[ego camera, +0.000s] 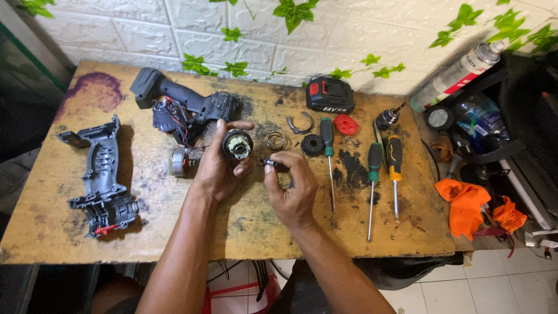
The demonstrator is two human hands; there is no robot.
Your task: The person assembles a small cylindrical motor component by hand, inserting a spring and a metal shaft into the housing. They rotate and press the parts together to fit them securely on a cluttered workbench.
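My left hand [216,166] grips a round black gearbox housing [238,145] with its open end facing up, held over the worn wooden table [244,227]. My right hand [292,186] pinches a small dark part [269,163] just right of the housing. A silver motor [181,161] lies behind my left wrist. The opened drill body [186,107] with red wires lies at the back, and the loose grey shell half [102,180] lies at the left.
A black and red battery [329,95], a metal ring [276,140], a black collar [312,145], a red part [346,124], a chuck [387,117] and three screwdrivers [375,180] lie on the right. An orange cloth [465,203] and a spray can [459,72] sit beyond the table's right edge.
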